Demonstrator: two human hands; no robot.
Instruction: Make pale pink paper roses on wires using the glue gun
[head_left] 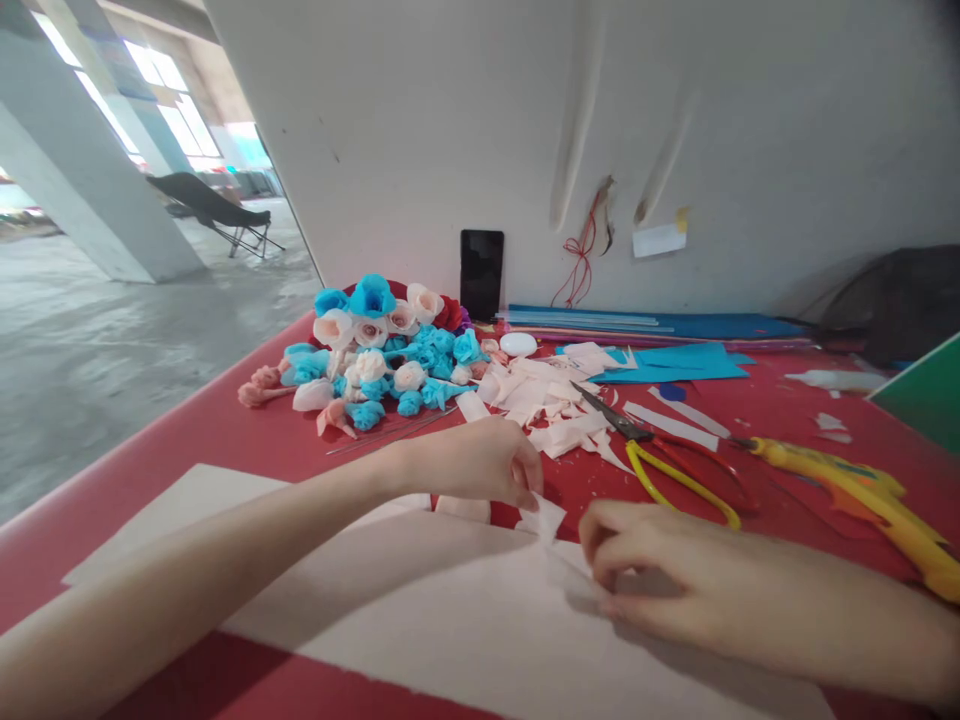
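My left hand (480,462) is closed in a pinch on a small pale pink piece of crepe paper (546,518), which is blurred at its lower end. Just to the right, my right hand (649,570) is closed at the fingertips on a thin strip (574,568) running up toward that piece; blur hides its exact kind. Below both hands a large pale pink paper sheet (420,610) lies on the red tabletop (180,690). Small cut pieces of pale paper (463,510) rest at its far edge, beside my left hand.
Blue, white and pink paper flowers (390,360) are heaped at back left. Paper scraps (547,390) lie mid-table, with scissors (645,440) and a yellow glue gun (840,475) to the right. A phone (481,272) leans on the white wall (420,120). Blue paper (667,362) lies behind.
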